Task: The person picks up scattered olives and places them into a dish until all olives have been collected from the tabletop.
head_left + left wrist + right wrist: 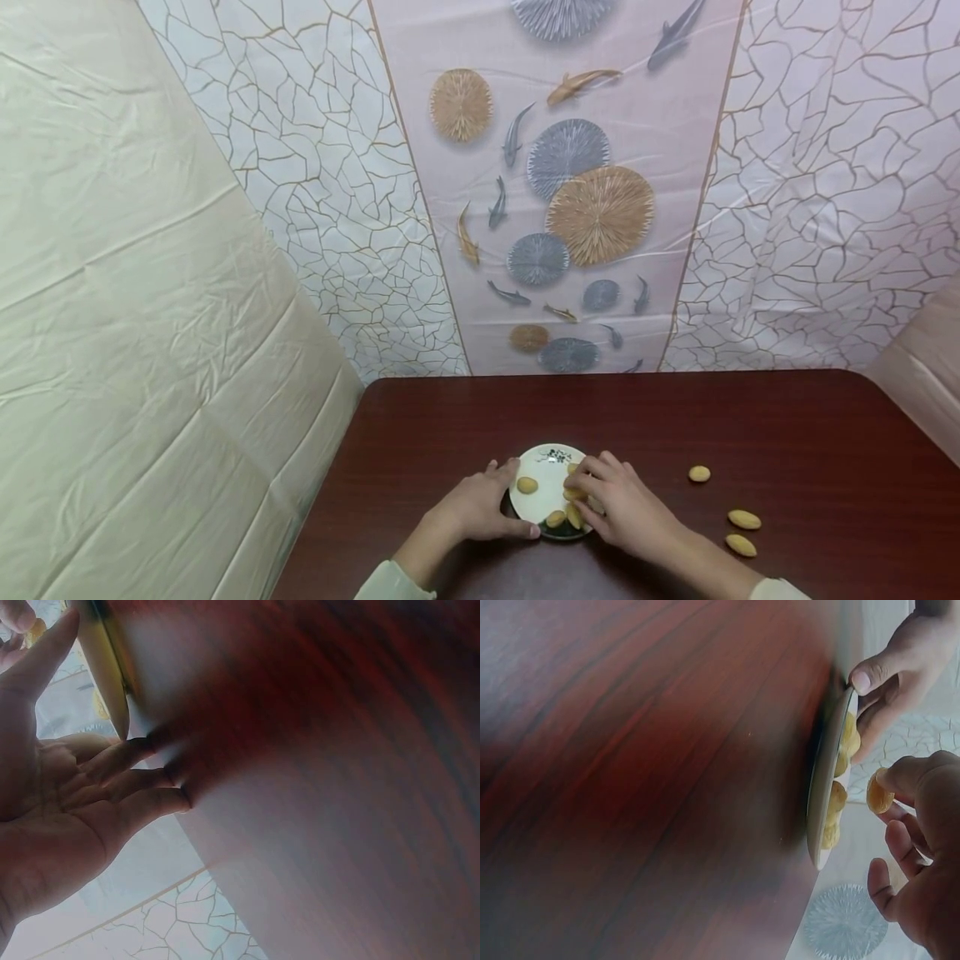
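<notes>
over the white plate (547,493): i see right hand (624,508) pinching yellow almond-shaped piece (880,793)
at its rim: left hand (480,503), fingers apart

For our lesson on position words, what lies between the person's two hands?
Between the left hand and the right hand lies the plate, bearing several yellow nut-like pieces; the head view shows it.
</notes>
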{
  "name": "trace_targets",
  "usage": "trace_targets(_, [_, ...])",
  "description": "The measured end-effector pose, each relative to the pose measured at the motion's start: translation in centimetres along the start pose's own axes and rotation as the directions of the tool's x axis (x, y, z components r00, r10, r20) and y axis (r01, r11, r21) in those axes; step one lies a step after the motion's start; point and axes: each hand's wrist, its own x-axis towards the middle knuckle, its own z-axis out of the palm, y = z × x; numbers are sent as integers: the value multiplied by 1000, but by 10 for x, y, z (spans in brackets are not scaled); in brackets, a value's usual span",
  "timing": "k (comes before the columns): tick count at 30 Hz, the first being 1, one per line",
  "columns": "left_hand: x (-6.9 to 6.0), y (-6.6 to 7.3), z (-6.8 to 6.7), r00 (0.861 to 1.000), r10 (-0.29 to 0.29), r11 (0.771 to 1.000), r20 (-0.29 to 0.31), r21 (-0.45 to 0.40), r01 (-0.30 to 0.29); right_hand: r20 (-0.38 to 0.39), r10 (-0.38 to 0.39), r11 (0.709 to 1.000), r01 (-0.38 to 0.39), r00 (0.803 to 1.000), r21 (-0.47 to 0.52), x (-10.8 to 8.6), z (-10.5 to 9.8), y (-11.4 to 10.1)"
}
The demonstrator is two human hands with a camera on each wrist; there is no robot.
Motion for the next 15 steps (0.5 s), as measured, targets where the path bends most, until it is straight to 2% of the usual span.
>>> trace_targets(7, [-1, 0, 1, 1000, -4, 1000, 0, -5, 4, -4, -63, 998, 63, 998, 13, 6, 9, -7])
trace_targets(15, [-1, 1, -1, 1000, 2, 1000, 5, -8, -2, 57, -96, 995, 95, 994, 10, 13, 15, -11])
